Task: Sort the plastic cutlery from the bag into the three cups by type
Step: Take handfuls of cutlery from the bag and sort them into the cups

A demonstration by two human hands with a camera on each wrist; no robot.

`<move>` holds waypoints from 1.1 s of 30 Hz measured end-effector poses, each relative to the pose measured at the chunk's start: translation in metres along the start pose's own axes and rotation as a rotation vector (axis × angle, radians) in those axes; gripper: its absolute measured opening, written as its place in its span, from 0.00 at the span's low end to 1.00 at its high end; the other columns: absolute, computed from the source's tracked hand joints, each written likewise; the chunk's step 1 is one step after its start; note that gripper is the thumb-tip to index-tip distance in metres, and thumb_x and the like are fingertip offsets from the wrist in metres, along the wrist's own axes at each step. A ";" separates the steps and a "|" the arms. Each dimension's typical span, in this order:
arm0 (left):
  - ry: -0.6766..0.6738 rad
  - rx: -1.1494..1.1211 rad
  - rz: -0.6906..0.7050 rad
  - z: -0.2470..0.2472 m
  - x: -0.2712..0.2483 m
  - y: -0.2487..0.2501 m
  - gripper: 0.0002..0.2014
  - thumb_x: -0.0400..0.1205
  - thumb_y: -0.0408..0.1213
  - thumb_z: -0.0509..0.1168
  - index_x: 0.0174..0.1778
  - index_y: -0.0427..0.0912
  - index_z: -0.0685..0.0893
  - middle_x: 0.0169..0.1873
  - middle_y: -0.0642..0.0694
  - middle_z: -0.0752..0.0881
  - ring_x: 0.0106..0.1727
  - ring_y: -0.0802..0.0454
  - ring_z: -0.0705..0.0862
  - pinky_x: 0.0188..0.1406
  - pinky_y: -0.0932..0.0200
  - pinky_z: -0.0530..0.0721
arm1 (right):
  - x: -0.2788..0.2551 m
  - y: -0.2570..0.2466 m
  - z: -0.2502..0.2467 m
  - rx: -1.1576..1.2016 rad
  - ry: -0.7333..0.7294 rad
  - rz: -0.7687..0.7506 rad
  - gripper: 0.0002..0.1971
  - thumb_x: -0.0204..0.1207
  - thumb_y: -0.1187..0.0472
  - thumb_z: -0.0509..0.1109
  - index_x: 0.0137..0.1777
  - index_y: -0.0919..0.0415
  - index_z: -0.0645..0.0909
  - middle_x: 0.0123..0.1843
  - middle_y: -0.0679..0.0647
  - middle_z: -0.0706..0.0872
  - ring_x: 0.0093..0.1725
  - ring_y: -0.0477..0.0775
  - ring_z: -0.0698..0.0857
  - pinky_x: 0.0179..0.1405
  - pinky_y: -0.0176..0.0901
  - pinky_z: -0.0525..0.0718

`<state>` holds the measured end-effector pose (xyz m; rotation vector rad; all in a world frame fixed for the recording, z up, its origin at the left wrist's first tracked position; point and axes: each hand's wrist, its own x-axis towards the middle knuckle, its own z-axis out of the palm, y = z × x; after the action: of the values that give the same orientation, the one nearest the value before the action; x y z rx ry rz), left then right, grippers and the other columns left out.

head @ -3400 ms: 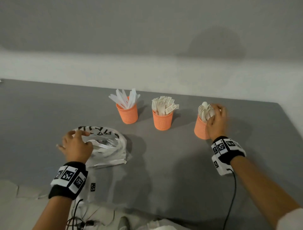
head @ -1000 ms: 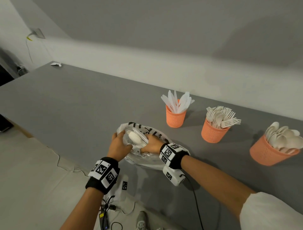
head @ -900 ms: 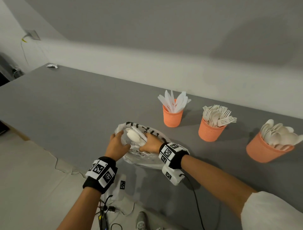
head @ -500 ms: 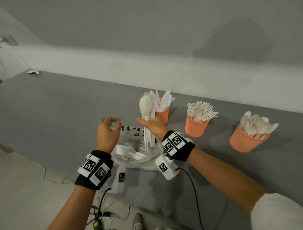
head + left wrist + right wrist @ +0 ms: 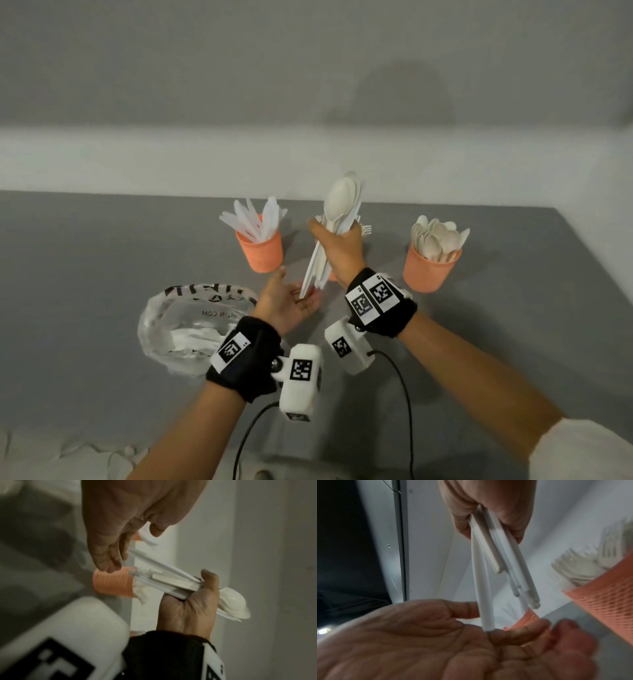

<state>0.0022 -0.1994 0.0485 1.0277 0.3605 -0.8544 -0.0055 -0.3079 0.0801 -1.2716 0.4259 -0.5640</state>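
Note:
My right hand (image 5: 337, 238) grips a bundle of white plastic cutlery (image 5: 342, 205) upright, spoon bowls on top, in front of the middle orange cup of forks (image 5: 607, 608). That cup is mostly hidden in the head view. My left hand (image 5: 291, 305) lies palm up under the bundle, and the handle ends (image 5: 488, 626) touch its fingers. The knife cup (image 5: 261, 251) stands at the left and the spoon cup (image 5: 430, 270) at the right. The clear plastic bag (image 5: 191, 325) lies near my left wrist with some white cutlery still inside.
The grey table (image 5: 102, 274) ends at a white wall behind the cups and at its right edge (image 5: 596, 274). Cables hang from both wrist cameras toward the near table edge.
My right hand has lifted the bundle away from the bag to in front of the middle cup. My left hand has left the bag and turned palm up under the handles.

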 end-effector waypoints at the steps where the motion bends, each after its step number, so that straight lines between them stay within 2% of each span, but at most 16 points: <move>1: -0.030 -0.055 -0.034 0.008 0.002 -0.006 0.29 0.85 0.54 0.48 0.51 0.26 0.74 0.40 0.36 0.78 0.44 0.43 0.80 0.62 0.49 0.77 | -0.001 -0.001 -0.007 0.002 0.012 -0.010 0.07 0.71 0.72 0.73 0.42 0.62 0.79 0.32 0.50 0.82 0.27 0.35 0.82 0.33 0.26 0.81; 3: -0.103 -0.166 -0.067 0.025 0.004 -0.014 0.30 0.85 0.54 0.48 0.52 0.25 0.74 0.44 0.33 0.80 0.47 0.42 0.80 0.68 0.48 0.75 | -0.005 0.003 -0.019 -0.004 0.042 -0.007 0.09 0.70 0.71 0.74 0.48 0.66 0.80 0.37 0.51 0.85 0.33 0.38 0.85 0.39 0.28 0.84; 6: -0.206 -0.123 -0.063 0.050 0.007 -0.020 0.28 0.86 0.53 0.46 0.61 0.32 0.77 0.51 0.37 0.83 0.50 0.45 0.82 0.47 0.54 0.87 | -0.014 0.013 -0.034 -0.030 0.082 0.034 0.15 0.68 0.70 0.76 0.55 0.71 0.80 0.47 0.60 0.88 0.46 0.54 0.88 0.51 0.44 0.87; 8: -0.247 -0.051 -0.067 0.060 0.011 -0.026 0.26 0.85 0.54 0.47 0.68 0.39 0.76 0.53 0.41 0.85 0.51 0.48 0.83 0.38 0.58 0.88 | -0.015 0.019 -0.044 -0.042 0.102 0.054 0.14 0.68 0.72 0.75 0.54 0.67 0.81 0.48 0.60 0.88 0.45 0.53 0.88 0.46 0.40 0.87; 11: -0.253 0.149 -0.049 0.069 0.015 -0.035 0.27 0.84 0.57 0.47 0.67 0.43 0.78 0.50 0.43 0.86 0.50 0.49 0.84 0.40 0.54 0.86 | -0.007 0.028 -0.061 -0.048 0.141 0.127 0.17 0.68 0.70 0.74 0.57 0.71 0.79 0.50 0.62 0.88 0.47 0.55 0.88 0.43 0.40 0.86; 14: -0.241 0.461 0.130 0.073 0.019 -0.037 0.25 0.82 0.60 0.52 0.57 0.44 0.82 0.46 0.44 0.87 0.48 0.50 0.85 0.46 0.55 0.83 | 0.000 0.029 -0.071 -0.073 0.146 0.126 0.15 0.71 0.71 0.70 0.58 0.73 0.79 0.46 0.62 0.87 0.47 0.58 0.87 0.43 0.44 0.84; 16: -0.262 0.683 0.294 0.078 0.020 -0.034 0.24 0.77 0.59 0.61 0.59 0.45 0.81 0.52 0.46 0.87 0.54 0.50 0.85 0.53 0.56 0.81 | -0.004 0.026 -0.078 -0.135 0.099 0.068 0.08 0.75 0.73 0.66 0.53 0.67 0.79 0.41 0.54 0.85 0.42 0.49 0.85 0.40 0.37 0.83; 18: -0.245 0.809 0.399 0.084 0.024 -0.032 0.25 0.74 0.52 0.70 0.63 0.41 0.80 0.56 0.44 0.86 0.57 0.50 0.84 0.53 0.60 0.81 | -0.009 0.029 -0.083 -0.275 0.040 0.050 0.09 0.78 0.73 0.63 0.54 0.61 0.75 0.41 0.46 0.78 0.41 0.41 0.79 0.42 0.34 0.80; 20: -0.176 0.787 0.481 0.091 0.025 -0.031 0.15 0.73 0.42 0.74 0.51 0.39 0.84 0.47 0.43 0.88 0.48 0.50 0.86 0.48 0.61 0.84 | -0.011 0.037 -0.080 -0.423 0.017 0.049 0.13 0.79 0.70 0.63 0.63 0.63 0.74 0.48 0.48 0.77 0.48 0.46 0.77 0.52 0.41 0.78; 21: -0.133 0.746 0.492 0.094 0.026 -0.031 0.08 0.73 0.40 0.74 0.43 0.41 0.84 0.40 0.44 0.88 0.42 0.51 0.86 0.46 0.60 0.84 | -0.013 0.039 -0.077 -0.430 -0.002 0.040 0.14 0.79 0.67 0.63 0.64 0.67 0.74 0.50 0.50 0.77 0.51 0.48 0.77 0.55 0.44 0.79; 23: -0.071 0.689 0.510 0.095 0.030 -0.032 0.05 0.73 0.36 0.74 0.35 0.45 0.84 0.34 0.47 0.86 0.38 0.52 0.84 0.46 0.57 0.84 | -0.017 0.038 -0.070 -0.373 -0.028 -0.010 0.12 0.81 0.62 0.60 0.60 0.67 0.75 0.48 0.52 0.81 0.49 0.48 0.80 0.53 0.39 0.79; 25: -0.069 0.654 0.520 0.093 0.037 -0.034 0.04 0.73 0.35 0.74 0.35 0.45 0.84 0.36 0.45 0.86 0.42 0.50 0.85 0.51 0.53 0.84 | -0.015 0.033 -0.072 -0.400 -0.079 -0.043 0.11 0.79 0.66 0.63 0.61 0.64 0.76 0.50 0.54 0.85 0.52 0.48 0.82 0.52 0.34 0.79; 27: -0.103 0.629 0.513 0.090 0.040 -0.031 0.03 0.74 0.35 0.72 0.39 0.43 0.85 0.38 0.44 0.87 0.44 0.49 0.86 0.52 0.54 0.85 | -0.008 0.031 -0.082 -0.432 -0.232 -0.015 0.21 0.73 0.73 0.70 0.65 0.62 0.75 0.57 0.56 0.85 0.57 0.48 0.82 0.59 0.37 0.79; 29: -0.212 0.615 0.458 0.085 0.042 -0.027 0.05 0.75 0.36 0.71 0.42 0.39 0.85 0.39 0.42 0.87 0.43 0.48 0.86 0.50 0.55 0.85 | -0.003 0.025 -0.093 -0.370 -0.425 0.105 0.25 0.70 0.78 0.71 0.65 0.60 0.74 0.60 0.57 0.83 0.61 0.50 0.82 0.66 0.43 0.79; 31: -0.347 0.635 0.382 0.081 0.045 -0.024 0.11 0.74 0.41 0.71 0.44 0.37 0.87 0.42 0.42 0.88 0.45 0.49 0.87 0.52 0.55 0.85 | 0.002 0.020 -0.100 -0.311 -0.558 0.240 0.20 0.73 0.76 0.69 0.63 0.63 0.76 0.55 0.58 0.85 0.57 0.49 0.85 0.63 0.43 0.82; 33: -0.409 0.682 0.340 0.079 0.047 -0.022 0.14 0.71 0.48 0.72 0.43 0.40 0.89 0.45 0.43 0.89 0.49 0.51 0.87 0.54 0.54 0.84 | -0.002 0.016 -0.101 -0.238 -0.596 0.322 0.06 0.72 0.70 0.68 0.48 0.64 0.81 0.38 0.55 0.87 0.41 0.43 0.87 0.48 0.36 0.84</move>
<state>0.0061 -0.2938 0.0453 1.4459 -0.4791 -0.8663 -0.0639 -0.3815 0.0397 -1.4887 0.1896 0.1513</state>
